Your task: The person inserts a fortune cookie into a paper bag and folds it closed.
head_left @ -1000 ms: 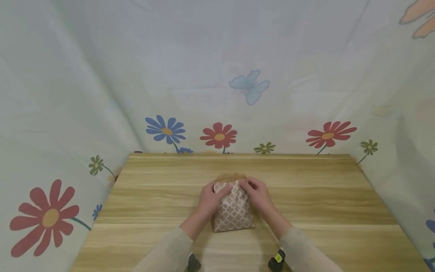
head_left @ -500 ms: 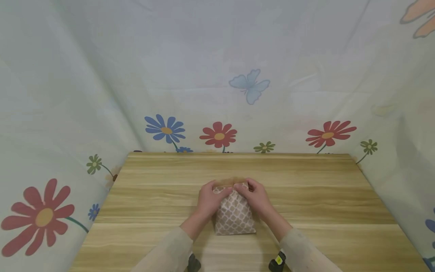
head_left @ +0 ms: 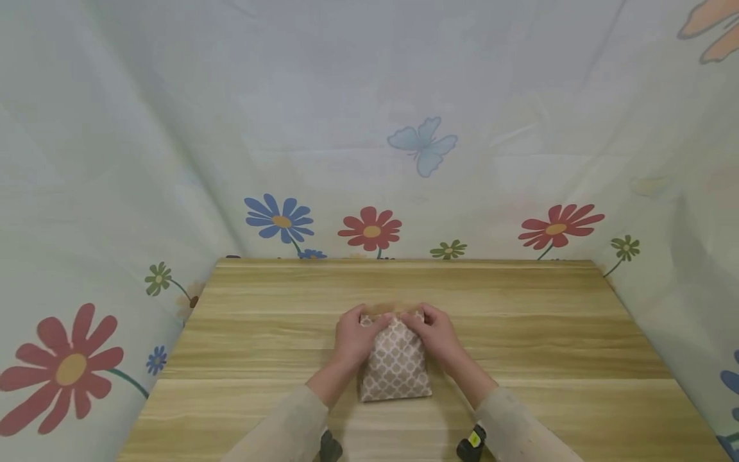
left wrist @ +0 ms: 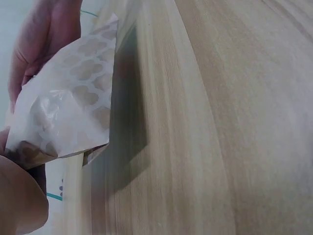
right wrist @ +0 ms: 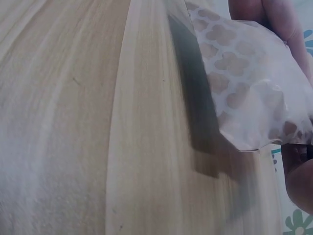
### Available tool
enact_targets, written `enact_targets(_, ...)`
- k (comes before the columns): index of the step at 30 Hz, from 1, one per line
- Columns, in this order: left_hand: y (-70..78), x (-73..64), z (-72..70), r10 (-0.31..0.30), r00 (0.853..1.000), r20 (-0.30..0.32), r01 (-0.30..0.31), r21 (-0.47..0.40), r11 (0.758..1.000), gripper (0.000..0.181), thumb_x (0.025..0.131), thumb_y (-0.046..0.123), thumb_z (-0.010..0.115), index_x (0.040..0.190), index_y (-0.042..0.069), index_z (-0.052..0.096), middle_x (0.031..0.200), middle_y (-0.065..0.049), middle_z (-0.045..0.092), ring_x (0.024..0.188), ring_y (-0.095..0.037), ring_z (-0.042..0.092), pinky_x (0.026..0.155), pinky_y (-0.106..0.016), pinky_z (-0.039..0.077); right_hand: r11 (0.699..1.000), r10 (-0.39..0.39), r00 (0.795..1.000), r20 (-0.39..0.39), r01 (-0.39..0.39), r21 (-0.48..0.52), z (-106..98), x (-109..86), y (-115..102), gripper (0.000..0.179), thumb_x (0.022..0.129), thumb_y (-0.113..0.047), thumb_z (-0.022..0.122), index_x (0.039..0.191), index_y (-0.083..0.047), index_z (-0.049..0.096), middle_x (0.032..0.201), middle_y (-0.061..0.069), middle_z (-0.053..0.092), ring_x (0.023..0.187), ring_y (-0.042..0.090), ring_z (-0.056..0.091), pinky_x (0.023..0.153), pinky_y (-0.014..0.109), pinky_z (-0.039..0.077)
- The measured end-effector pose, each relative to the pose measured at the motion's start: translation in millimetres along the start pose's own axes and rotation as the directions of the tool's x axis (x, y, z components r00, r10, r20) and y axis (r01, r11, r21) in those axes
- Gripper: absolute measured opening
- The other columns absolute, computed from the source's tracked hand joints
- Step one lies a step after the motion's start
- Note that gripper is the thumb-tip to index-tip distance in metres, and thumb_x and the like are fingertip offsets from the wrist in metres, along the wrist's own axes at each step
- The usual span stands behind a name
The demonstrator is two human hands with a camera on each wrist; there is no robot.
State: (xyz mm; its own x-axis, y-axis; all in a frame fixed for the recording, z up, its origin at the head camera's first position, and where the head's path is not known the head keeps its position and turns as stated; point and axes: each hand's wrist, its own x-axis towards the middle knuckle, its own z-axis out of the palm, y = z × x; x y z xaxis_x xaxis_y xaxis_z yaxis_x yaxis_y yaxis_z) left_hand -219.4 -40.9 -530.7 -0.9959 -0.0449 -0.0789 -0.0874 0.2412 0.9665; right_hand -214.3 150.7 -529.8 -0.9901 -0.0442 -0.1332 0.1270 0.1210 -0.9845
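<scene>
A brown paper bag with a white lattice pattern is held up between both hands, its patterned side toward me. My left hand grips the upper left edge, thumb on the front and fingers behind. On the upper right edge, my right hand pinches the bag in the same way. The plain brown top edge shows between the hands. In the left wrist view the bag is tilted above the table and casts a shadow. The right wrist view also shows the bag apart from the wood. Its contents are hidden.
The wooden table stretches out around the hands. Behind it and at both sides hangs a pale cloth printed with flowers and butterflies. Dark wrist devices sit below the sleeves.
The bag's plain top edge has lowered and looks narrower between the hands. The thumbs have drawn slightly inward, and the bag's lower edge now sits a little nearer me.
</scene>
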Motion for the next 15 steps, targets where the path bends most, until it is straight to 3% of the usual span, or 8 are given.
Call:
enact_targets(4,-1.3,1.0,-3.4,0.013,1.000,0.020,-0.012,-0.034,0.999,0.035,0.092,0.039,0.086,0.111,0.010,0.077,0.103,-0.003,0.076,0.091,-0.017,0.069,0.090,-0.037,0.060,1.000,0.003,1.000,0.005,-0.003,0.021,0.0,1.2,0.9,0.024,0.100,-0.026,0.077,0.110,-0.005,0.073,0.097,0.007,0.073,0.085,0.019,0.068,0.073,0.028,0.058)
enact_targets(8,-4.1,1.9,-9.1,0.033,0.997,0.065,-0.031,-0.042,0.999,0.038,0.094,0.041,0.083,0.104,0.006,0.073,0.094,-0.004,0.071,0.081,-0.016,0.063,0.076,-0.031,0.057,1.000,-0.012,1.000,0.007,0.012,0.028,0.6,1.8,0.9,0.025,0.100,-0.023,0.077,0.111,-0.002,0.072,0.101,0.008,0.074,0.087,0.019,0.068,0.074,0.027,0.059)
enact_targets(15,-11.9,3.7,-18.2,0.027,0.980,0.199,-0.010,-0.086,0.996,0.042,0.095,0.037,0.083,0.119,0.004,0.076,0.099,-0.006,0.078,0.084,-0.016,0.072,0.075,-0.029,0.061,0.999,-0.025,0.999,-0.023,0.026,0.023,-1.1,2.1,-2.5,0.024,0.098,-0.019,0.079,0.112,0.000,0.072,0.101,0.007,0.075,0.086,0.018,0.068,0.072,0.026,0.058)
